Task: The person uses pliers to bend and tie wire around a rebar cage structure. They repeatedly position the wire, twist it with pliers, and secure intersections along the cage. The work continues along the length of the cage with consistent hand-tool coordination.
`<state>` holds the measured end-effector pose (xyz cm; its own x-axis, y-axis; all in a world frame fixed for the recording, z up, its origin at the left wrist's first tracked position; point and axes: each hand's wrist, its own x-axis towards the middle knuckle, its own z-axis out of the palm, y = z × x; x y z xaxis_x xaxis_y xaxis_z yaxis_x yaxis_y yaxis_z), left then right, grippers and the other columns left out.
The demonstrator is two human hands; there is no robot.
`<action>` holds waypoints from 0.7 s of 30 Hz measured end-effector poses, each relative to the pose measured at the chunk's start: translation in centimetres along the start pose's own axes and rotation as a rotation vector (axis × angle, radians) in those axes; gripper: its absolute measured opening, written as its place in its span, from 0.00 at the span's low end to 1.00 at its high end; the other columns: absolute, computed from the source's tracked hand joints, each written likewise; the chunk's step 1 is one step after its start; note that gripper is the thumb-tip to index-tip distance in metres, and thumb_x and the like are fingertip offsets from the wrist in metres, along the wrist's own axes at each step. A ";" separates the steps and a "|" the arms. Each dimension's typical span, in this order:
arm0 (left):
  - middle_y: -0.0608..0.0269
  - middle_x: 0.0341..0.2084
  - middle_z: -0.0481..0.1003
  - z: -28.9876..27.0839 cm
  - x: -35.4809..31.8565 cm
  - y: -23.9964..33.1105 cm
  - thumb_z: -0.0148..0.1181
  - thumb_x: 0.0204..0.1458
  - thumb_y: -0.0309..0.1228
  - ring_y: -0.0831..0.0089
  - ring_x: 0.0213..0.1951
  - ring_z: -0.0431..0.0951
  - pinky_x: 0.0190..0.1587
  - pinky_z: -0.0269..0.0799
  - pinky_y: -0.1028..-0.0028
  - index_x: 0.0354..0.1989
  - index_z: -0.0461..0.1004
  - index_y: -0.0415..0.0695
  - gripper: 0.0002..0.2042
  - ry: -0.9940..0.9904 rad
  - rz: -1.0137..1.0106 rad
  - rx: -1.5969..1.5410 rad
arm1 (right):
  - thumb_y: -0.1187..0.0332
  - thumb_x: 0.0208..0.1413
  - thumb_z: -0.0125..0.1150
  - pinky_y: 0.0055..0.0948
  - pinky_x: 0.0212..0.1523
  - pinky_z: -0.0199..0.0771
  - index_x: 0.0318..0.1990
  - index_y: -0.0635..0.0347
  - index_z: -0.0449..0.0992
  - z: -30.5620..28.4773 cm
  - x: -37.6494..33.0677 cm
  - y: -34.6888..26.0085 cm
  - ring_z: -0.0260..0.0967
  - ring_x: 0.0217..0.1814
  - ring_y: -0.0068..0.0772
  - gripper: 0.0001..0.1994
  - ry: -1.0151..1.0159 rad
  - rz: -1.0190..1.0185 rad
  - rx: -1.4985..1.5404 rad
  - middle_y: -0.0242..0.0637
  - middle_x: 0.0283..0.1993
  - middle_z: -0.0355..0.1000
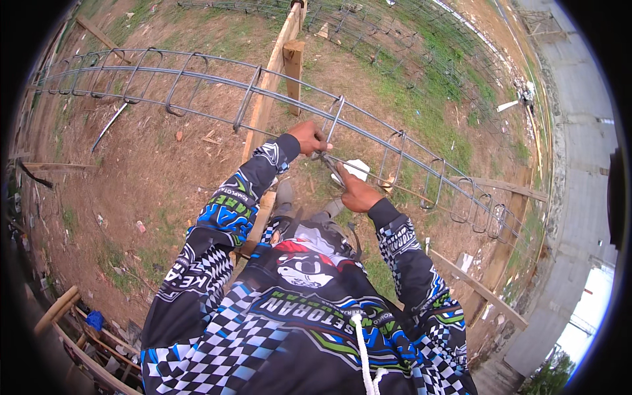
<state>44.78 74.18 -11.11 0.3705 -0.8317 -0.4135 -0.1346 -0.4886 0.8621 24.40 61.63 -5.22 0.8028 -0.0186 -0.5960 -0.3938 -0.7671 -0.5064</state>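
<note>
A long cage of steel rebar [289, 101] with square stirrups [246, 99] runs across the view in front of me. My left hand [309, 138] is closed at the cage's near lower bar, its fingertips pinched beside the foot of a stirrup [334, 118]. What lies between those fingers is too small to make out. My right hand [359, 192] grips a pair of pincers [331, 164]. Their jaws meet the near bar just right of my left fingertips, where the stirrup comes down.
A wooden beam on a post [293, 72] props the cage left of centre. Another timber support [507, 237] stands at the right. More rebar cages [395, 46] lie beyond on the grass. A white scrap [356, 169] is behind my right hand. A concrete wall [573, 164] rises at the right.
</note>
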 end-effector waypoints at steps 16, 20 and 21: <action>0.59 0.12 0.72 0.4 0.8 -2.0 0.66 0.49 0.46 0.70 0.17 0.71 0.25 0.67 0.66 0.25 0.81 0.35 0.21 0.065 0.115 0.116 | 0.61 0.61 0.52 0.51 0.35 0.73 0.51 0.64 0.64 1.4 -0.1 1.8 0.73 0.35 0.59 0.17 0.324 -0.116 -0.202 0.56 0.36 0.73; 0.61 0.12 0.72 0.4 0.1 -0.7 0.65 0.50 0.45 0.72 0.15 0.71 0.23 0.68 0.69 0.23 0.80 0.37 0.20 0.049 0.069 0.107 | 0.56 0.63 0.52 0.52 0.35 0.72 0.54 0.63 0.64 2.7 -1.2 1.1 0.73 0.35 0.59 0.21 0.364 -0.085 -0.139 0.55 0.35 0.74; 0.60 0.12 0.72 0.3 0.0 -1.0 0.65 0.51 0.46 0.73 0.14 0.71 0.22 0.68 0.70 0.24 0.81 0.37 0.20 0.083 0.131 0.126 | 0.58 0.62 0.52 0.53 0.37 0.72 0.54 0.62 0.64 3.1 -1.3 0.4 0.74 0.36 0.59 0.20 0.392 -0.038 -0.074 0.55 0.36 0.74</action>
<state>44.64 74.61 -12.03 0.4162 -0.8681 -0.2705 -0.2981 -0.4114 0.8613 21.85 63.28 -6.60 0.9317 -0.2219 -0.2874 -0.3389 -0.8155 -0.4691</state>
